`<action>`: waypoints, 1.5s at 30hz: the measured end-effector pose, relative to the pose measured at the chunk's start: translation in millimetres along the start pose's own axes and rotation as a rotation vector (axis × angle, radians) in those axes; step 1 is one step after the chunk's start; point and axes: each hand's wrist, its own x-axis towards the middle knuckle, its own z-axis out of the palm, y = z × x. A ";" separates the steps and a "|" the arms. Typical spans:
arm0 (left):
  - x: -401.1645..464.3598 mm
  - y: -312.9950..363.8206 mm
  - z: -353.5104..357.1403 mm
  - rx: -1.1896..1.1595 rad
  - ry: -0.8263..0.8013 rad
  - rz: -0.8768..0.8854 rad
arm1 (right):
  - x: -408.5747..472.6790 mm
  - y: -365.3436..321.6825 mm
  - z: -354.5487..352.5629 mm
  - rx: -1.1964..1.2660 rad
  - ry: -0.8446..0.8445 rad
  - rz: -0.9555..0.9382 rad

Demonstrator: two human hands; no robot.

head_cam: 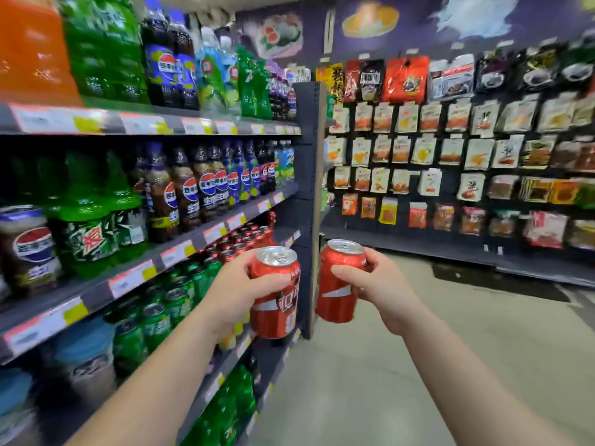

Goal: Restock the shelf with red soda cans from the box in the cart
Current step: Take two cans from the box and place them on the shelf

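I have my left hand [238,294] wrapped round one red can [275,294] and my right hand [375,281] pinching a second can [338,284] at three o'clock of it, both upright and just apart. The red-can row [241,241] sits at eleven o'clock, under a low shelf [180,252]. I judge the cans could clip that shelf edge, or topple shelved ones.

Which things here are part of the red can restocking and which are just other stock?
Part of the job:
- red can in the left hand
- red can in the right hand
- red cans on the shelf

Other stock:
- green cans
- cola bottles
- hanging snack packets
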 end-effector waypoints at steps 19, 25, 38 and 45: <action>412.5 -187.2 73.5 -0.049 0.289 -0.111 | 460.1 126.0 -135.6 -0.040 -0.137 0.067; 525.0 -244.5 49.4 -0.023 0.347 -0.120 | 600.1 179.0 -121.4 -0.035 -0.178 0.104; 690.2 -317.5 35.9 0.106 0.642 -0.159 | 834.9 263.1 -96.6 0.012 -0.479 0.112; 739.0 -366.4 59.7 0.179 0.934 -0.145 | 920.0 317.1 -87.1 0.006 -0.733 0.026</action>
